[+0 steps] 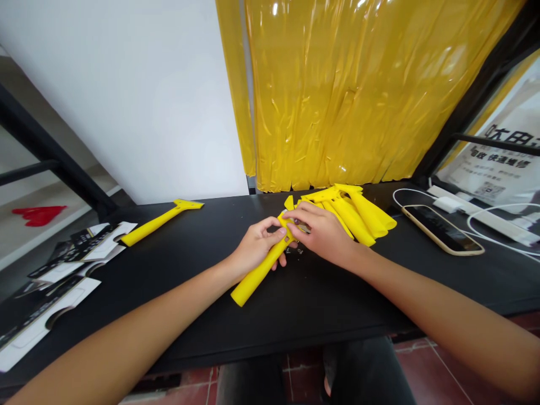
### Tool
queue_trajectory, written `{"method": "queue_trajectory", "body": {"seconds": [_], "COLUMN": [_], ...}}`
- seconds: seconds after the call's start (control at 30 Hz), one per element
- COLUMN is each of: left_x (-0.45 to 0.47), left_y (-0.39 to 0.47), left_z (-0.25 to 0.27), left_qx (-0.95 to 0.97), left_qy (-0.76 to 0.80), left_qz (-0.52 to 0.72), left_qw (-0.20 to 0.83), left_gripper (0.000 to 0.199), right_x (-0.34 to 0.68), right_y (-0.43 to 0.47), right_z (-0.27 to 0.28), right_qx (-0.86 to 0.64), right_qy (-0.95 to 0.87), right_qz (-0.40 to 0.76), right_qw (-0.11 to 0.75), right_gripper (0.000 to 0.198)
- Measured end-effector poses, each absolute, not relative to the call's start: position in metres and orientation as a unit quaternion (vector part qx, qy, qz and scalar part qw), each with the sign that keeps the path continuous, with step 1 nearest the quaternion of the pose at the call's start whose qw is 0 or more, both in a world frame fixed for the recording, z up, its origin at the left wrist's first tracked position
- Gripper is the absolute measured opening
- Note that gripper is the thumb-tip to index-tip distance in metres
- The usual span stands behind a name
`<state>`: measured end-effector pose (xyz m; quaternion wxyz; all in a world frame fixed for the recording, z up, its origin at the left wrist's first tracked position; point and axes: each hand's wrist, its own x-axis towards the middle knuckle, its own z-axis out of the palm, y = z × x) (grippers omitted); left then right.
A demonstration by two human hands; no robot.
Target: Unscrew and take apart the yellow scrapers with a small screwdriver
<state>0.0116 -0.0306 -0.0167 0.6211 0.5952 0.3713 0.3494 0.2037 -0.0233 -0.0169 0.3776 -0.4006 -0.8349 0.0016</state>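
Note:
My left hand is closed around a yellow plastic scraper, whose handle slants down toward the table's front. The scraper's flared head points away from me and is partly covered by fingers. My right hand is at that head, with thumb and fingertips pinched together over it; whatever small thing they may hold is hidden. Tiny metal bits, possibly screws, lie on the black table just beneath. Close beyond my right hand is a pile of several similar yellow scrapers. Another single scraper rests at the left.
Black-and-white cardboard sleeves lie in a heap on the table's left. On the right are a phone, a white power strip and looping cables. Yellow plastic sheeting and a white panel stand behind the black table.

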Motion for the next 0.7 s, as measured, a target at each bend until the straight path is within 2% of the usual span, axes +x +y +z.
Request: {"method": "queue_trajectory", "body": {"seconds": [0.27,0.47,0.7], "left_x": [0.0103,0.0098,0.0092], "left_y": [-0.0273,-0.0271,-0.0263], "left_z": [-0.02,-0.0184,-0.0209], "left_qx": [0.597,0.589,0.585], "left_qy": [0.367,0.364,0.362], "left_qz": [0.348,0.351,0.351], "left_qw": [0.623,0.63,0.636], "left_gripper": [0.024,0.025,0.025], "right_x": [0.2043,0.2079,0.2065], "right_y": [-0.0225,-0.0194,-0.0209], "right_z": [-0.0171,-0.0185,-0.0144], "right_qx": [-0.409,-0.36,-0.404], "right_qy": [-0.835,-0.857,-0.836], "right_qz": [-0.041,-0.004,0.0], "right_qw": [0.365,0.37,0.372], "right_gripper": [0.015,0.02,0.014]}}
